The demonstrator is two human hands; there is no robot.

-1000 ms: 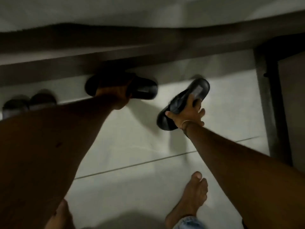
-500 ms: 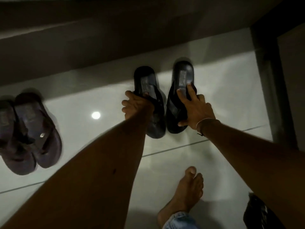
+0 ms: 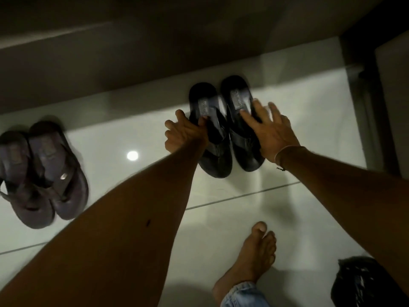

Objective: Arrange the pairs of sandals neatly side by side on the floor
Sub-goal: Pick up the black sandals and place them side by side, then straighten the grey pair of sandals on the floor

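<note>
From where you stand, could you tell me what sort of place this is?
Probably a home entryway or bedroom corner: glossy white tiled floor, two pairs of dark flip-flop sandals by the wall, a bare foot.

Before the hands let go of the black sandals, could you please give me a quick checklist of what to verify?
1. Black sandals side by side: ok, edges touching.
2. Heels level: not ok, the right sandal sits slightly farther forward.
3. Left hand grip: ok, thumb on the left sandal.
4. Right hand: ok, fingers spread flat over the right sandal.
5. Brown pair arranged: ok, together on the floor.
6. Both soles flat: cannot tell, blurred.
</note>
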